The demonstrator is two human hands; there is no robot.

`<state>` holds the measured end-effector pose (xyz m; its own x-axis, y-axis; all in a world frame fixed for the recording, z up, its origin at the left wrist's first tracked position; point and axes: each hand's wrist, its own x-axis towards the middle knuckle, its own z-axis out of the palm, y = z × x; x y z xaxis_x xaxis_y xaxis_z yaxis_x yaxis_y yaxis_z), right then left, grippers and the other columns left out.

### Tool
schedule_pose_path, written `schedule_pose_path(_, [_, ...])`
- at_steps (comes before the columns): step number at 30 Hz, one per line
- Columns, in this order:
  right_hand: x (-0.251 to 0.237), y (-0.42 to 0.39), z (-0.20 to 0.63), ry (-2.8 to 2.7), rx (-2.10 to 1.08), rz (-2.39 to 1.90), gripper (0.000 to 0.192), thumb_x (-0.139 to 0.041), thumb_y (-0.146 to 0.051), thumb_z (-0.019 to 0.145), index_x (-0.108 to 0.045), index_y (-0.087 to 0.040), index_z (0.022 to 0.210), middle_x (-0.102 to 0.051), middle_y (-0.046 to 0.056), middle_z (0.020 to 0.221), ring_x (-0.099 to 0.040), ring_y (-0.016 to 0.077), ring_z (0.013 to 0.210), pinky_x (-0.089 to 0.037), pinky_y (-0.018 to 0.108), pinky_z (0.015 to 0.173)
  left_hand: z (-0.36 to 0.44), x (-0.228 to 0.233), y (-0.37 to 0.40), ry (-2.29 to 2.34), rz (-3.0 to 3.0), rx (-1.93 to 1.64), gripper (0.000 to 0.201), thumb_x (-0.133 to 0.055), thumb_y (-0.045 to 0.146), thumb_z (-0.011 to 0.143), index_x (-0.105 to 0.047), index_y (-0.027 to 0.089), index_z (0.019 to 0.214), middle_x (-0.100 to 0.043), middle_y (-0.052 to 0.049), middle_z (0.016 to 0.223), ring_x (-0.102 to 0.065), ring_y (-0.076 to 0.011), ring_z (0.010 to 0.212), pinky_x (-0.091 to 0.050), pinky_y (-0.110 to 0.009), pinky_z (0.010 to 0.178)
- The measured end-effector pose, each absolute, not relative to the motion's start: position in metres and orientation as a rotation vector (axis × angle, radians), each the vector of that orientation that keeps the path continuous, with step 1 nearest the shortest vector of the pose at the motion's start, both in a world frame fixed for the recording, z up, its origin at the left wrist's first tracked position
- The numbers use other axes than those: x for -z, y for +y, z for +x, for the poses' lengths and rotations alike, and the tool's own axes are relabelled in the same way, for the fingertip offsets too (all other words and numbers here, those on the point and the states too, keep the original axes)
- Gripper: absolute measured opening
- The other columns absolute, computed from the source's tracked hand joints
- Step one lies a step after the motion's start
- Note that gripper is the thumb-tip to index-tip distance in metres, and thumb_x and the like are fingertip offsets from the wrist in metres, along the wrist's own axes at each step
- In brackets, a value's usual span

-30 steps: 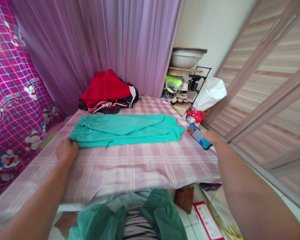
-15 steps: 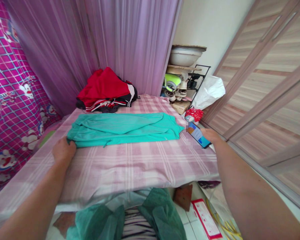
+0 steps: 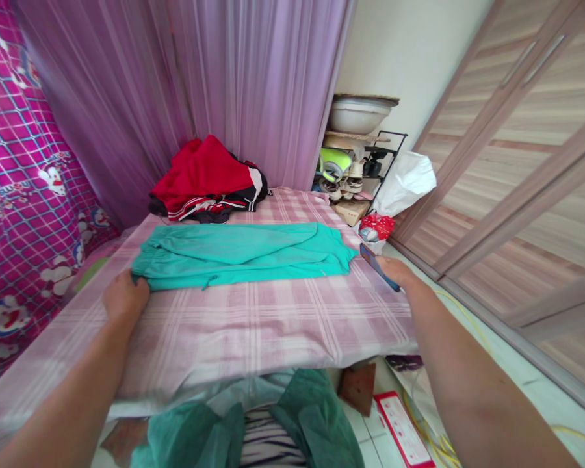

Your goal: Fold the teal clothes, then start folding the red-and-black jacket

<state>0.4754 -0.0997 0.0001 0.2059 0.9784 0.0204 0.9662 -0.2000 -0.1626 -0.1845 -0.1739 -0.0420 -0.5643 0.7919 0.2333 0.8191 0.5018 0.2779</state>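
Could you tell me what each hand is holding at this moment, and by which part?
The right hand holds a phone by its near end. The left hand grips the teal garment at its left end.

1 head-worn view, looking forward and down, close over the bed [image 3: 273, 325], curtain [image 3: 199, 84] ahead

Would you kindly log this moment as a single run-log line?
left hand: gripping teal garment end | right hand: holding phone | surface: checked pink bed | behind: red clothes pile
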Motion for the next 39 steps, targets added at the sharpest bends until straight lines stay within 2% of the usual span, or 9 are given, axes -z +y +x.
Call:
schedule_pose_path(2, [0.008, -0.107, 0.460, -1.882, -0.174, -2.361, 0.053, -0.030, -0.037, 0.099, -0.062, -0.017, 0.136, -0.067, 0.014, 0.131, -0.064, 0.0288, 0.116, -0.049, 0.037, 0.095, -0.185, 0.042, -0.175, -2.641, -1.462, 0.581, 0.051, -0.039, 0.030, 0.087, -0.061, 0.012, 0.128, -0.068, -0.027, 0.115, -0.064, -0.0429, 0.110, -0.048, -0.052, 0.084])
schedule_pose_path(5, [0.022, -0.123, 0.437, -1.795, -0.077, -2.459, 0.055, -0.032, -0.042, 0.099, -0.054, -0.019, 0.144, -0.058, 0.017, 0.141, -0.058, 0.0327, 0.125, -0.046, 0.046, 0.100, -0.184, 0.042, -0.176, -2.642, -1.464, 0.566, 0.054, -0.034, 0.031, 0.088, -0.059, 0.011, 0.132, -0.067, -0.028, 0.118, -0.064, -0.0425, 0.112, -0.048, -0.051, 0.084])
schedule_pose_path(7, [0.028, -0.133, 0.426, -1.706, 0.044, -2.532, 0.057, -0.032, -0.046, 0.099, -0.052, -0.020, 0.145, -0.053, 0.020, 0.144, -0.053, 0.0368, 0.129, -0.045, 0.054, 0.100, -0.182, 0.041, -0.177, -2.642, -1.458, 0.549, 0.055, -0.033, 0.032, 0.089, -0.059, 0.011, 0.132, -0.066, -0.028, 0.119, -0.064, -0.0408, 0.113, -0.048, -0.049, 0.085])
schedule_pose_path(10, [0.034, -0.143, 0.422, -1.653, 0.135, -2.545, 0.057, -0.032, -0.046, 0.099, -0.053, -0.020, 0.145, -0.053, 0.022, 0.142, -0.052, 0.0389, 0.128, -0.045, 0.057, 0.098, -0.180, 0.039, -0.177, -2.640, -1.445, 0.560, 0.053, -0.036, 0.033, 0.088, -0.061, 0.013, 0.129, -0.068, -0.024, 0.117, -0.064, -0.0399, 0.112, -0.049, -0.048, 0.085])
schedule_pose_path(16, [0.037, -0.149, 0.435, -1.662, 0.140, -2.549, 0.054, -0.037, -0.042, 0.096, -0.054, -0.022, 0.143, -0.054, 0.018, 0.143, -0.052, 0.0377, 0.127, -0.045, 0.056, 0.097, -0.181, 0.040, -0.177, -2.668, -1.433, 0.632, 0.055, -0.039, 0.033, 0.086, -0.059, 0.011, 0.133, -0.066, -0.026, 0.122, -0.062, -0.0437, 0.115, -0.047, -0.053, 0.088])
schedule_pose_path(24, [0.040, -0.143, 0.436, -1.611, 0.144, -2.558, 0.052, -0.039, -0.039, 0.094, -0.057, -0.019, 0.139, -0.055, 0.019, 0.141, -0.053, 0.0365, 0.127, -0.044, 0.055, 0.098, -0.182, 0.041, -0.177, -2.662, -1.434, 0.519, 0.054, -0.032, 0.030, 0.090, -0.057, 0.011, 0.133, -0.066, -0.026, 0.122, -0.063, -0.0388, 0.115, -0.048, -0.047, 0.088])
schedule_pose_path(29, [0.044, -0.141, 0.433, -1.592, 0.218, -2.555, 0.049, -0.038, -0.034, 0.094, -0.059, -0.015, 0.135, -0.058, 0.021, 0.134, -0.053, 0.0363, 0.125, -0.042, 0.056, 0.098, -0.183, 0.043, -0.176, -2.652, -1.415, 0.571, 0.049, -0.037, 0.025, 0.090, -0.060, 0.010, 0.131, -0.068, -0.024, 0.121, -0.064, -0.0382, 0.113, -0.050, -0.047, 0.090])
schedule_pose_path(34, [0.051, -0.137, 0.396, -1.735, 0.527, -2.218, 0.048, -0.043, -0.031, 0.094, -0.056, -0.017, 0.138, -0.053, 0.020, 0.142, -0.047, 0.0331, 0.131, -0.038, 0.052, 0.103, -0.178, 0.039, -0.176, -2.675, -1.358, 0.633, 0.047, -0.035, 0.021, 0.092, -0.060, 0.009, 0.130, -0.068, -0.022, 0.123, -0.064, -0.0360, 0.115, -0.050, -0.045, 0.093])
schedule_pose_path(39, [0.059, -0.124, 0.344, -1.955, 0.501, -1.978, 0.051, -0.038, -0.038, 0.099, -0.051, -0.020, 0.145, -0.047, 0.017, 0.152, -0.040, 0.0315, 0.139, -0.032, 0.052, 0.111, -0.171, 0.034, -0.181, -2.700, -1.354, 0.678, 0.047, -0.033, 0.020, 0.094, -0.060, 0.010, 0.131, -0.068, -0.021, 0.126, -0.063, -0.0331, 0.118, -0.049, -0.042, 0.097])
